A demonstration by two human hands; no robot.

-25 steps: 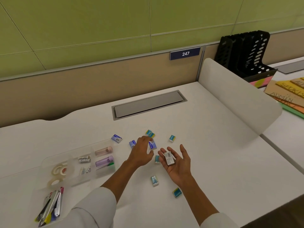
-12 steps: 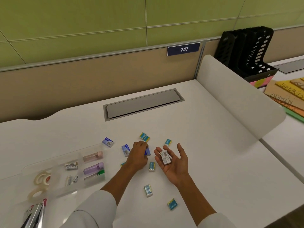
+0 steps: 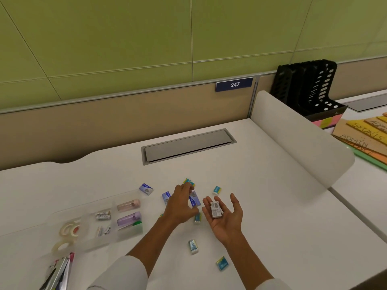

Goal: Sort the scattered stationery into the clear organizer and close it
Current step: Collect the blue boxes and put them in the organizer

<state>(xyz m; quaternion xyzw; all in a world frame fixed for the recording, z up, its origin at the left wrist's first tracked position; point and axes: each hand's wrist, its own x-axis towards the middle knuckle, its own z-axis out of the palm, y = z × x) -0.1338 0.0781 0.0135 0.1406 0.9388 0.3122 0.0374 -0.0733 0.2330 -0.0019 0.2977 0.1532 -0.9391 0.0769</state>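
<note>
Your left hand [image 3: 180,206] pinches a blue box [image 3: 194,199] just above the desk [image 3: 261,185], your right hand [image 3: 225,216] lies palm-up, open, cradling a grey box [image 3: 215,209], the organizer [image 3: 100,222] open at left.

I am lifting my left hand [image 3: 180,206] with the blue staple box [image 3: 194,199] pinched in its fingers, where a second ago it was reaching down onto the scattered boxes. I am bringing it closer to my open right hand [image 3: 225,216], beside the small box [image 3: 215,209] on that palm.
</note>
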